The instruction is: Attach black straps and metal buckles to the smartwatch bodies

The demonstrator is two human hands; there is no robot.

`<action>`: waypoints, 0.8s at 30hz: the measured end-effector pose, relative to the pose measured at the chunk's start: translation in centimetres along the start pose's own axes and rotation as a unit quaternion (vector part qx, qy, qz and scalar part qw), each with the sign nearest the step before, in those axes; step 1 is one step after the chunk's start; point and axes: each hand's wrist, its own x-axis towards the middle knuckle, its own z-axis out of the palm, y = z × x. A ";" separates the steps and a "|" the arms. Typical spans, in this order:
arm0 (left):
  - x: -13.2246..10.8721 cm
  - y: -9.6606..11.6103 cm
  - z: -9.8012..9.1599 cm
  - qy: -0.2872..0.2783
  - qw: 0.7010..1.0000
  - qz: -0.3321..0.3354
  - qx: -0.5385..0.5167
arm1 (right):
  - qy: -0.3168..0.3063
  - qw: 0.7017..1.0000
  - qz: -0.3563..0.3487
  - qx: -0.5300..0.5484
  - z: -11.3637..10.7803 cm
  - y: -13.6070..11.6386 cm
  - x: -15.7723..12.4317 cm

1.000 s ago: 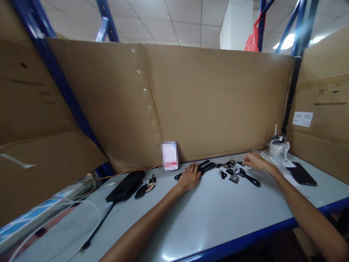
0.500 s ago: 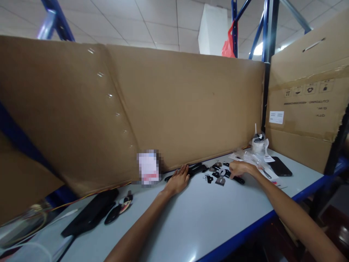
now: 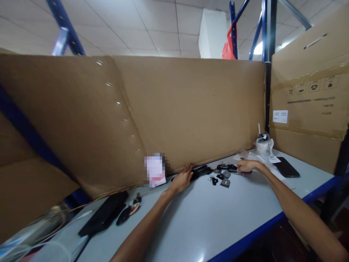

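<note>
My left hand (image 3: pixel 183 179) lies flat, fingers stretched out, over a group of long black pieces (image 3: pixel 201 172) near the cardboard wall. To its right, my right hand (image 3: pixel 246 166) is closed around a slim black tool (image 3: pixel 225 167), whose one end points left over the loose parts. A short dark end also shows under the hand on the right. Just below and left of it lie small parts: a grey metal plate (image 3: pixel 225 183) with a slot, a black bracket-like piece (image 3: pixel 215 181) and several other black and grey bits. The tool's exact kind is too small to make out.
A phone (image 3: pixel 287 167) and a lidded cup (image 3: pixel 262 145) with clear plastic stand at the right. At left lie a black pouch (image 3: pixel 105 213) and keys (image 3: pixel 133 208). A blurred white pack (image 3: pixel 155 170) leans on the cardboard wall (image 3: pixel 191 109).
My right hand has shifted a little and the black tool in it now lies more level, pointing left. My left hand stays flat on the black pieces. The view has turned slightly left.
</note>
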 end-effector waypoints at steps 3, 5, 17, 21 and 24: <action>-1.4 -0.3 -2.0 0.052 0.998 0.004 -0.022 | -0.080 0.997 0.001 0.002 -1.2 0.0 0.0; -2.9 -0.2 -3.3 0.107 0.993 0.015 -0.052 | -0.086 0.996 -0.012 0.014 -1.6 -0.5 0.0; -12.5 8.2 -6.2 0.117 0.981 0.121 -0.092 | -0.157 0.965 -0.209 0.032 8.6 -10.0 -2.9; -13.0 8.8 -6.5 0.030 0.989 0.121 -0.081 | -0.137 0.968 -0.212 0.015 10.8 -10.6 -3.5; -12.9 8.4 -5.9 0.023 0.991 0.099 -0.090 | -0.116 0.970 -0.210 0.020 11.2 -10.4 -3.2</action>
